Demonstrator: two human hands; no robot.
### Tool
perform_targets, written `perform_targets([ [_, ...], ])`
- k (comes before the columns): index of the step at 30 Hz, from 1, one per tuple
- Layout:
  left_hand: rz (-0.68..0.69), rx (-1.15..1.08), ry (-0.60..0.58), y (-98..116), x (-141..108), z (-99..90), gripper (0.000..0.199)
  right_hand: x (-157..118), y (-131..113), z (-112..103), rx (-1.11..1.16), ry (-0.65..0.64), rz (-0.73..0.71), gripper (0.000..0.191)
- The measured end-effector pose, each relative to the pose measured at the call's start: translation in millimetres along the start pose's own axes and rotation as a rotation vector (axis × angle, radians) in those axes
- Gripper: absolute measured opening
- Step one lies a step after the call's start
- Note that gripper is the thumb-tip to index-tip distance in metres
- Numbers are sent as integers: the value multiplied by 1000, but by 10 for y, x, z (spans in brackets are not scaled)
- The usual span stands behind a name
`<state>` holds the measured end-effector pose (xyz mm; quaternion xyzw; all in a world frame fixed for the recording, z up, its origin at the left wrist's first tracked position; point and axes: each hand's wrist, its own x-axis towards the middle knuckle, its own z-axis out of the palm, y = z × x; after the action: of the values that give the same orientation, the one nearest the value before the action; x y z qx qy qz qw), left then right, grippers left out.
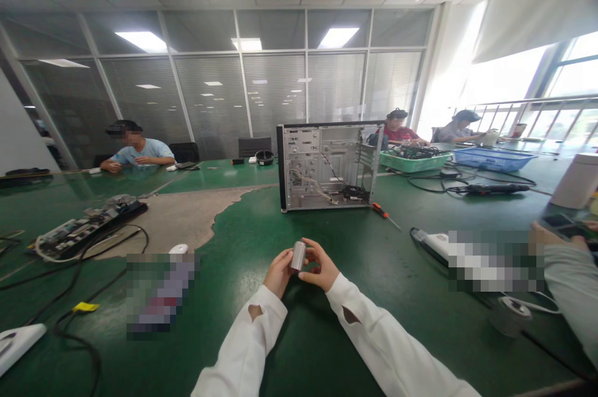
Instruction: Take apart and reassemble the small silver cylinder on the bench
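Observation:
A small silver metal cylinder (pixel 299 256) is held up in front of me, above the green table. My left hand (pixel 279 272) is closed on its left side, its fingers partly hidden behind it. From the right, my right hand (pixel 323 267) spans the same cylinder, with the index finger near its top and the thumb near its bottom. Beyond my hands stands an open computer case (pixel 331 166), its side panel off and cables showing inside. A screwdriver (pixel 380 210) with an orange and black handle lies at the case's right corner.
Cables and a circuit-filled strip (pixel 88 229) lie left, near a blurred-out object (pixel 163 297). To the right are a white power strip (pixel 439 244), a metallic round can (pixel 511 316) and a person's sleeve (pixel 572 291). Green (pixel 413 162) and blue baskets (pixel 495 160) stand farther back.

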<state>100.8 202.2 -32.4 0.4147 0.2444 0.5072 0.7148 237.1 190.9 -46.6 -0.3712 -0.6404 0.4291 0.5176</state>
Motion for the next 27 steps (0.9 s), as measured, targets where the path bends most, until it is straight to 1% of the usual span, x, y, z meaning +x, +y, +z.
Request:
perform_targets([
  [4,-57,-112,-44,25,-32,36,27,-24,-76,14,-92,21,-36,76],
  [8,-145,-193,-88,29,-52,19,27,-28,-119,23,-141,25,-62,77],
  [12,-222,-217,-145,18,-61,-1,30,-50,-156,50,-224,26,-102,78],
  [15,-248,-213,-175,23,-64,8,33,-68,-181,70,-285,39,-152,77],
  [21,-295,-240,-181,67,-88,71,35,-73,-185,71,-337,67,-187,80],
  [27,-298,-208,-171,89,-120,112,34,-94,-215,79,-374,93,-246,75],
])
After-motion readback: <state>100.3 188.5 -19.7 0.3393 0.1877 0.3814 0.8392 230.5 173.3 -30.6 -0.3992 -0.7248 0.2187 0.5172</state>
